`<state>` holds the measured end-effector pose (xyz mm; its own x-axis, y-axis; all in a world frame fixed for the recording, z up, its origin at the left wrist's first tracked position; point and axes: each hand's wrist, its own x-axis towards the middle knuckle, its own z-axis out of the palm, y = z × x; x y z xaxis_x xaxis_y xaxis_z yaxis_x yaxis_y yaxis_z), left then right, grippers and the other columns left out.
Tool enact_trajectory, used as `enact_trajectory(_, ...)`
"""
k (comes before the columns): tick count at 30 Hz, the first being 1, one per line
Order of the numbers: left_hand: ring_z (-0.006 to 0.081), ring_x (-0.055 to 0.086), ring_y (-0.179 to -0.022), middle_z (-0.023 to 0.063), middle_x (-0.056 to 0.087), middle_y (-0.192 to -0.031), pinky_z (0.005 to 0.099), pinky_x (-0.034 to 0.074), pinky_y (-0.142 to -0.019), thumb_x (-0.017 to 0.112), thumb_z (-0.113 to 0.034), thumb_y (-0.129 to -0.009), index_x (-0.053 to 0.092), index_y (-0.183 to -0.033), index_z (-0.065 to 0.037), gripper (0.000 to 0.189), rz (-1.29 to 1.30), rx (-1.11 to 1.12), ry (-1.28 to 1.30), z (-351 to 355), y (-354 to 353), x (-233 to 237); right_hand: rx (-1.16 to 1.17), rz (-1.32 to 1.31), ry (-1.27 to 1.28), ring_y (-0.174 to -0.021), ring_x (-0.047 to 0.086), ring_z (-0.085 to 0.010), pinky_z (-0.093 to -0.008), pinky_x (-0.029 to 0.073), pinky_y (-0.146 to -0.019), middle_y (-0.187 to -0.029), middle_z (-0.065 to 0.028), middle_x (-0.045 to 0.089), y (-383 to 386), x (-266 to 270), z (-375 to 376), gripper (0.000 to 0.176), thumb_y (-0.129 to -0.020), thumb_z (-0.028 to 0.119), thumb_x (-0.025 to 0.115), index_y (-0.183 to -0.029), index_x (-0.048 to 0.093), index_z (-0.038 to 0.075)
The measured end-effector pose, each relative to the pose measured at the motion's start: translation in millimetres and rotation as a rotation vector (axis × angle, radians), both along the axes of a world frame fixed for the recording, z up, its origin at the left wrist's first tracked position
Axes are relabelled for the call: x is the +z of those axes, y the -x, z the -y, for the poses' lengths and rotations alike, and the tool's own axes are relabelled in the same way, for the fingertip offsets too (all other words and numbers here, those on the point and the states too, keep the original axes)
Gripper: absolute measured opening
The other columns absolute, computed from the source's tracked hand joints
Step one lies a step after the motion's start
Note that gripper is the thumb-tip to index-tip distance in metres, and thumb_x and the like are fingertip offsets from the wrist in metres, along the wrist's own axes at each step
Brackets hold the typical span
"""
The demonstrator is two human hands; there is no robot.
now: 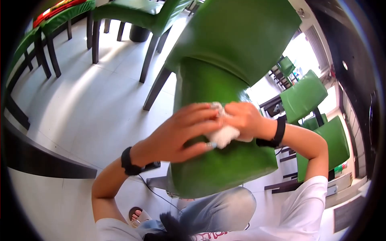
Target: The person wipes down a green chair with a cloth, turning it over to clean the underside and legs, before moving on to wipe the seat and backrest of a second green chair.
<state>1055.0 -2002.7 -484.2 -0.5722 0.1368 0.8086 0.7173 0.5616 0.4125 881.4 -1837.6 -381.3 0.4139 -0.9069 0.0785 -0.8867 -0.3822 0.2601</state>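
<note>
A crumpled white cloth (223, 136) is bunched between my two hands, just above the seat of a green padded chair (225, 172). My right hand (246, 119) is closed around its upper right part. On the other side, my left hand (181, 130) has its fingertips and thumb on the cloth, pinching its left edge. The palms and part of the cloth are hidden by the fingers. Both wrists wear black bands. The chair's tall green backrest (241, 36) rises beyond the hands.
More green chairs stand at the upper left (124, 14) and at the right (305, 96). A dark table edge (48, 162) curves in at lower left. A dark bin (139, 33) sits on the pale tiled floor (92, 96). A thin cable (159, 193) hangs near my legs.
</note>
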Motion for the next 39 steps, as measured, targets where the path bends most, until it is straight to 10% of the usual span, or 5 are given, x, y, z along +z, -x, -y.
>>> enact_trajectory(4,0.0349,0.04,-0.129,0.0177,0.043,-0.138,0.0434,0.034,-0.107,0.065,-0.013,-0.082,0.043,-0.136,-0.006,0.058,-0.116,0.169,-0.087,42.6,42.1,-27.1,-0.019,-0.08,0.078,-0.066,0.057,-0.0232,-0.0352,0.046,-0.055,-0.075,-0.0044,0.051,40.4,-8.5,71.0,0.048,-0.056,0.026,0.078,-0.1,0.063,0.015)
enact_trajectory(8,0.0364,0.044,-0.126,0.0171,0.045,-0.137,0.0433,0.038,-0.104,0.065,-0.009,-0.083,0.041,-0.135,-0.005,0.058,-0.188,0.398,-0.178,86.9,85.4,-46.0,-0.164,-0.416,0.121,-0.078,0.063,-0.0245,-0.0348,0.051,-0.063,-0.088,-0.0069,0.06,63.4,-15.4,142.9,0.038,-0.081,0.045,0.064,-0.11,0.063,0.02)
enact_trajectory(15,0.0353,0.052,-0.116,0.0176,0.055,-0.125,0.0407,0.041,-0.099,0.059,-0.009,-0.088,0.043,-0.135,-0.004,0.05,-0.004,0.508,-0.374,105.3,97.5,-75.0,-0.449,0.004,-0.263,-0.08,0.064,-0.0339,-0.0426,0.049,-0.073,-0.084,-0.0141,0.067,46.7,-11.4,196.1,0.041,-0.087,0.047,0.057,-0.107,0.067,0.013)
enact_trajectory(27,0.0082,0.048,-0.066,-0.0096,0.056,-0.085,0.0208,0.043,-0.055,0.075,-0.009,-0.072,0.067,-0.1,-0.022,0.031,-0.758,0.643,0.135,-9.0,-24.4,-57.3,-0.185,0.237,-0.66,-0.065,0.061,-0.0356,-0.0426,0.051,-0.059,-0.077,-0.0112,0.06,-86.6,26.0,37.9,0.039,-0.074,0.029,0.068,-0.109,0.06,0.013)
enact_trajectory(39,0.0263,0.059,-0.104,0.0126,0.057,-0.123,0.0351,0.049,-0.084,0.055,-0.016,-0.094,0.048,-0.133,-0.009,0.04,-0.25,0.813,-0.478,84.5,92.0,-93.0,-0.393,-0.139,0.026,-0.077,0.066,-0.0342,-0.0405,0.053,-0.069,-0.083,-0.0146,0.069,69.8,-25.8,200.1,0.044,-0.083,0.053,0.06,-0.106,0.068,0.016)
